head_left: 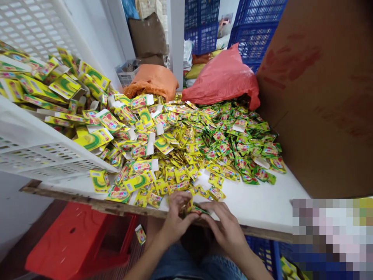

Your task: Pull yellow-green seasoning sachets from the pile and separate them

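At the near edge of the white tabletop point(268, 206), my left hand point(176, 217) is closed around a small yellow packet point(190, 203). Just to its right, my right hand point(224, 223) pinches a small green and red packet point(199, 210), and a white flap shows by its fingers. The hands almost meet, and their fingers hide much of what they hold. Beyond them spreads a heap of yellow packets point(182, 175), with green packets point(224, 147) to the right. Open yellow cartons point(142, 167) with white flaps lie to the left.
A tipped white crate point(58, 144) spills cartons from the left. Orange point(154, 79) and red point(224, 79) sacks lie behind the heap. A large cardboard box point(317, 97) walls the right side. Below are a red stool point(72, 241), a fallen carton point(140, 234) and a blue crate point(264, 249).
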`<action>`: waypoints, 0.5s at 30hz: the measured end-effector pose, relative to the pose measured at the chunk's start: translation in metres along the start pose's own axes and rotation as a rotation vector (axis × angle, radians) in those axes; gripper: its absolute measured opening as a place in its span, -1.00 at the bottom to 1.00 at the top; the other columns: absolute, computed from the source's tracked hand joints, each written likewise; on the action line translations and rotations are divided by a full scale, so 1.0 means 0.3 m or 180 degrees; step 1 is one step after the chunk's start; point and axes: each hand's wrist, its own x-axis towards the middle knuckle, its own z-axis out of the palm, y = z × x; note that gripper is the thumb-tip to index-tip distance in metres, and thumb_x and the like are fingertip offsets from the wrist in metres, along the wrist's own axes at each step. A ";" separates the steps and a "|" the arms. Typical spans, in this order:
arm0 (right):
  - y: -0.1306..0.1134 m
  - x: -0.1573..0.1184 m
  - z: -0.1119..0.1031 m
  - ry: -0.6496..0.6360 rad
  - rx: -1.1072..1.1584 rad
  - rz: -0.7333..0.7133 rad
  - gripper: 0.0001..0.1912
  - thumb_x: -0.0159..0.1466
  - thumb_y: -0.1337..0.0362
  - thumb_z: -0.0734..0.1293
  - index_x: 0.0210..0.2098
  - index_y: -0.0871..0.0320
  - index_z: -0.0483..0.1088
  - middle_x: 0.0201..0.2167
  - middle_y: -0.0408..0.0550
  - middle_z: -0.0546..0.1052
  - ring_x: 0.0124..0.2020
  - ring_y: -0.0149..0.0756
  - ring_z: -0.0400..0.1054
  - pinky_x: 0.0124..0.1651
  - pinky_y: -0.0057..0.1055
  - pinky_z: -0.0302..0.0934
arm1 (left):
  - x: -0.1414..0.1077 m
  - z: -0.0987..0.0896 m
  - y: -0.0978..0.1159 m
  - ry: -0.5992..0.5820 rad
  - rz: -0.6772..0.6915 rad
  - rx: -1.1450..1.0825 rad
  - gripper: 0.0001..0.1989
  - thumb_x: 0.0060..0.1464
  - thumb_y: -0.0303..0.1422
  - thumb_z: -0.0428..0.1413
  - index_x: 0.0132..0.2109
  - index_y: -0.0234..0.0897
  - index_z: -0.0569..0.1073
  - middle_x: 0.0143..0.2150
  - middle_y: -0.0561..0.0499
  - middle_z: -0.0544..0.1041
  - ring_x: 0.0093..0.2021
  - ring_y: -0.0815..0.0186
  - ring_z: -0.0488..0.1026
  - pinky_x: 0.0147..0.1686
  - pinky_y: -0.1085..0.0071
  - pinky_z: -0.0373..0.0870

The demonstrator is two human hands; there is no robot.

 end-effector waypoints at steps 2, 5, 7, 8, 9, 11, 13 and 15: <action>0.017 -0.020 0.041 0.0559 0.0180 0.0118 -0.79 0.23 0.26 0.29 -0.14 0.09 0.28 -0.27 -0.06 0.47 -0.19 -0.25 0.39 -0.16 -0.35 0.32 | -0.033 -0.015 -0.011 0.0208 0.0438 0.0390 -0.50 0.01 -0.57 0.12 0.05 -0.07 0.19 -0.06 -0.02 0.36 -0.03 0.27 0.36 -0.05 0.30 0.33; 0.029 -0.041 0.101 0.1136 0.0358 0.0125 -0.80 0.19 0.27 0.33 -0.19 0.10 0.28 -0.32 -0.07 0.46 -0.25 -0.26 0.40 -0.19 -0.35 0.34 | -0.045 -0.046 -0.003 -0.0071 0.0575 0.0708 -0.57 0.06 -0.60 0.05 0.04 -0.09 0.29 -0.10 -0.05 0.42 -0.05 0.26 0.39 -0.09 0.30 0.37; 0.027 -0.045 0.127 0.1139 0.0416 -0.0008 -0.83 0.21 0.34 0.31 -0.19 0.09 0.31 -0.30 -0.07 0.46 -0.21 -0.27 0.39 -0.12 -0.32 0.32 | -0.038 -0.067 0.006 -0.0138 0.0557 0.0760 -0.61 0.07 -0.59 0.03 0.02 -0.13 0.33 -0.12 -0.07 0.44 -0.08 0.25 0.41 -0.12 0.31 0.39; 0.023 -0.044 0.134 0.1047 0.0431 -0.0080 -0.81 0.22 0.38 0.30 -0.16 0.08 0.32 -0.27 -0.07 0.47 -0.17 -0.26 0.38 -0.09 -0.30 0.30 | -0.035 -0.076 0.009 -0.0137 0.0563 0.0791 -0.64 0.07 -0.58 0.04 -0.01 -0.15 0.34 -0.13 -0.07 0.44 -0.10 0.25 0.41 -0.13 0.32 0.39; 0.019 -0.041 0.137 0.0930 0.0439 -0.0140 -0.78 0.23 0.40 0.28 -0.13 0.08 0.34 -0.24 -0.05 0.47 -0.13 -0.26 0.36 -0.06 -0.28 0.28 | -0.033 -0.084 0.010 -0.0123 0.0567 0.0832 -0.67 0.06 -0.58 0.05 -0.04 -0.17 0.36 -0.14 -0.07 0.45 -0.12 0.26 0.42 -0.14 0.33 0.39; 0.009 -0.036 0.136 0.0661 0.0441 -0.0186 -0.71 0.25 0.43 0.24 -0.05 0.06 0.33 -0.15 -0.02 0.45 -0.07 -0.24 0.33 -0.02 -0.25 0.27 | -0.034 -0.098 0.007 -0.0110 0.0528 0.0914 -0.73 0.04 -0.57 0.07 -0.11 -0.20 0.39 -0.19 -0.06 0.47 -0.15 0.27 0.43 -0.15 0.35 0.39; -0.001 -0.035 0.134 0.0614 0.0491 -0.0176 -0.66 0.25 0.43 0.23 0.00 0.05 0.30 -0.10 0.00 0.42 -0.02 -0.23 0.31 -0.02 -0.25 0.27 | -0.041 -0.105 0.000 -0.0106 0.0480 0.0963 -0.77 0.02 -0.56 0.09 -0.15 -0.22 0.40 -0.23 -0.05 0.49 -0.16 0.27 0.44 -0.14 0.36 0.38; -0.005 -0.040 0.135 0.0959 0.0647 -0.0089 -0.64 0.23 0.43 0.25 0.01 0.07 0.25 -0.12 0.01 0.42 -0.03 -0.24 0.32 -0.03 -0.25 0.29 | -0.050 -0.107 -0.007 -0.0078 0.0415 0.0975 -0.76 0.02 -0.54 0.10 -0.14 -0.22 0.40 -0.22 -0.05 0.51 -0.13 0.25 0.45 -0.11 0.35 0.38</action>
